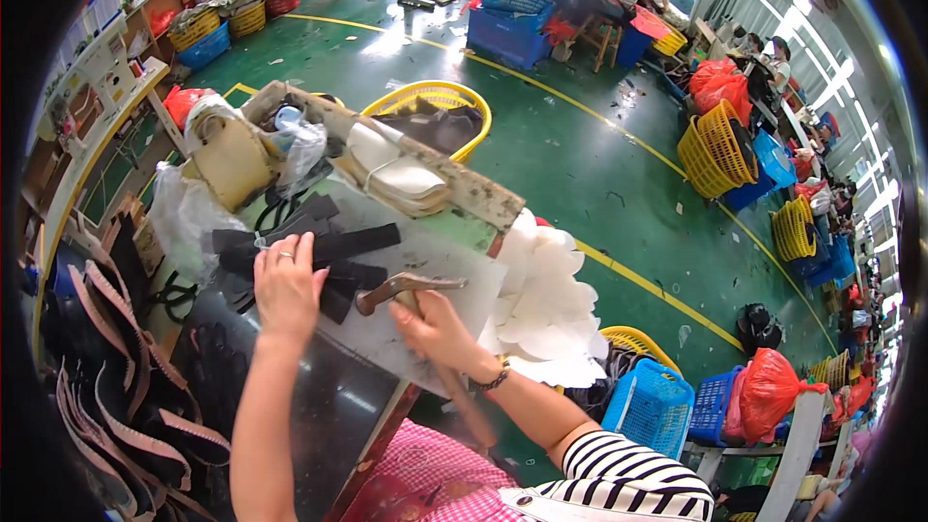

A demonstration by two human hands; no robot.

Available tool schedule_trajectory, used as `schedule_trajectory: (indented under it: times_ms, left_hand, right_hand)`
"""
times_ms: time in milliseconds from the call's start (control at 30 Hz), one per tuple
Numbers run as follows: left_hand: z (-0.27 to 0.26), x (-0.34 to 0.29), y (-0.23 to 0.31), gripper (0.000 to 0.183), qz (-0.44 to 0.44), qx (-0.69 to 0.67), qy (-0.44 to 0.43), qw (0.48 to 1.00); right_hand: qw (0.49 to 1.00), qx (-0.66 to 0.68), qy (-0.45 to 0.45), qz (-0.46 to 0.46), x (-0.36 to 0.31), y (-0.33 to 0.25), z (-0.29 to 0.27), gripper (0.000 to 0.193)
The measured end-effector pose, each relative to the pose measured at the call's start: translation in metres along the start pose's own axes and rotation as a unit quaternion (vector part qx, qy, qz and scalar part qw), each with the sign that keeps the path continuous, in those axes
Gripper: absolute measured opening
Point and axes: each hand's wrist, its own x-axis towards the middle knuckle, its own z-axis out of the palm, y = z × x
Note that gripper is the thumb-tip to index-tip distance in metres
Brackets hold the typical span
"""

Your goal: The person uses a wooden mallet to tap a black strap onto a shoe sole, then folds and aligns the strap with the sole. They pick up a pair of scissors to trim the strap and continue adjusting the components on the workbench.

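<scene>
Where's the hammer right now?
Head view, just left of centre: the hammer is in the right hand, beside the black strips, right of the left hand.

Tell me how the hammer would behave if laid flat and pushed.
The hammer would probably be head-heavy: its thick head looks metal, its handle slim and wooden. That straight handle should be stiff. Rolling seems unlikely, since the head is long and juts out sideways.
</scene>
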Motion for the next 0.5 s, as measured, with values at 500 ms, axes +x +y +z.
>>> schedule_trajectory:
  times_ms: [500]
  left_hand:
    - [-0.123, -0.042, 0.030, 0.034, -0.004, -0.147, 0.123, 0.982]
  right_hand:
    - [0.999, 0.046, 0.002, -0.013, 0.001, -0.002, -0.006, 0.024]
